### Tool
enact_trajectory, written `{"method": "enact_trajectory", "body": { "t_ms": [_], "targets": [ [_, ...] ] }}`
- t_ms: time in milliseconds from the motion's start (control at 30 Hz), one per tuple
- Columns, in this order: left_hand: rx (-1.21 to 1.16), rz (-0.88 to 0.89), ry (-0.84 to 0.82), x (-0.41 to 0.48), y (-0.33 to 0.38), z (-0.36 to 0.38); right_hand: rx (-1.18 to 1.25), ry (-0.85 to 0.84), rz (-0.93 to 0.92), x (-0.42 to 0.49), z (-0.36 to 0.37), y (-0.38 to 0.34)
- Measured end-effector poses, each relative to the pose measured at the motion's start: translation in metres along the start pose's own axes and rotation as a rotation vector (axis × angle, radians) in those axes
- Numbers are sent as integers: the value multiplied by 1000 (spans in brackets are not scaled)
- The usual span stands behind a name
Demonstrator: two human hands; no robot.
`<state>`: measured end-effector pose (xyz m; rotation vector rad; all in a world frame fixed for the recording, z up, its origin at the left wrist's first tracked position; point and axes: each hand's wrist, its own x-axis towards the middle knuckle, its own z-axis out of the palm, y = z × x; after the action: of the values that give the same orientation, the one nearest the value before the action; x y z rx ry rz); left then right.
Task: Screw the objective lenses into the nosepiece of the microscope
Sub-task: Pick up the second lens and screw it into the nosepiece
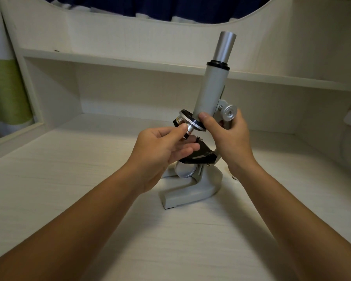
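1. Nearest, the white wood-grain counter (49, 179) carries the grey metal microscope (190, 191), which stands upright on its base.
2. Left hand (160, 151) pinches the small silver objective lens (187, 131) between thumb and fingers, just under the black round nosepiece (187, 116); a second lens (177, 121) appears seated alongside.
3. Right hand (229, 138) is closed around the tube's lower end, steadying the frame.
4. Recommendation: keep the lens square to its thread and turn lightly; forcing risks cross-threading.

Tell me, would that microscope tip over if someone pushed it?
Probably not easily: the microscope looks like metal on a broad base, so likely heavy. Its tall tilted tube puts weight high, though, perhaps why the right hand steadies it.
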<state>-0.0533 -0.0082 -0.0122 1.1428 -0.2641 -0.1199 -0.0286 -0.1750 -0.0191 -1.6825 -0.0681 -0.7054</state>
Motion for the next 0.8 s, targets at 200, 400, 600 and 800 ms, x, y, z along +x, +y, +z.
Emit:
{"method": "enact_trajectory", "body": {
  "t_ms": [200, 400, 600, 800],
  "targets": [
    [7, 51, 33, -1, -2, 2, -3, -14, -11, 1, -1, 1],
    [-9, 139, 108, -2, -6, 6, -11, -16, -14, 1, -1, 1],
    [-81, 18, 58, -2, 1, 4, -5, -18, -23, 1, -1, 1],
    [-88, -1, 7, -1, 2, 4, 1, -22, -28, 0, -1, 0]
  ]
}}
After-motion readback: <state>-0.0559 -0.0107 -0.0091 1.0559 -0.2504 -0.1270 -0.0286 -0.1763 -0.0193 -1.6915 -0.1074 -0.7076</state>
